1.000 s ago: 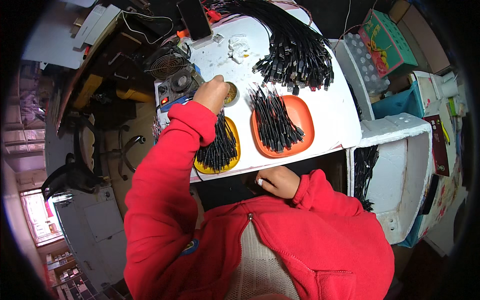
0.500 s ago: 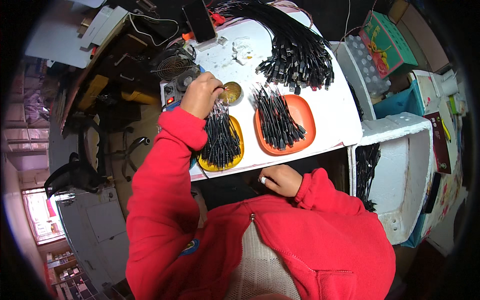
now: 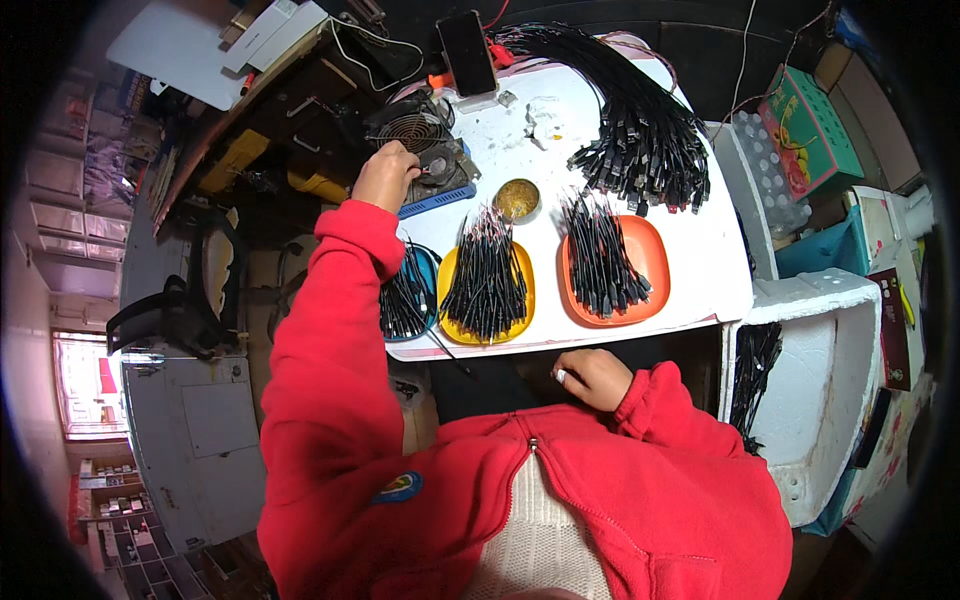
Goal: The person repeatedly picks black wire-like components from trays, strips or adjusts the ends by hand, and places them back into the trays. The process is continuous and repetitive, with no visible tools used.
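Note:
My left hand [image 3: 387, 178] reaches to the blue-based device with a round pot [image 3: 440, 170], its fingers pinched together; what they hold is too small to make out. Right of it stands a round tin [image 3: 517, 200] with amber contents. Black cables with bare wire ends fill a blue dish [image 3: 429, 265], partly behind my left sleeve, a yellow dish [image 3: 524, 262] and an orange dish [image 3: 650, 262]. One cable [image 3: 447, 352] hangs over the table's front edge. My right hand [image 3: 597, 380] rests low before the table, fingers curled, with a white wrap on one finger; its palm is hidden.
A large bundle of black USB cables [image 3: 650, 130] covers the table's far right. A phone [image 3: 467, 52] stands at the back beside a fan [image 3: 415, 130]. On the right are a white foam box [image 3: 815, 390] and a green carton [image 3: 812, 130].
My left hand has moved from the tin leftward to the device with the pot. My view has shifted, bringing the blue dish into sight. The right hand stays low.

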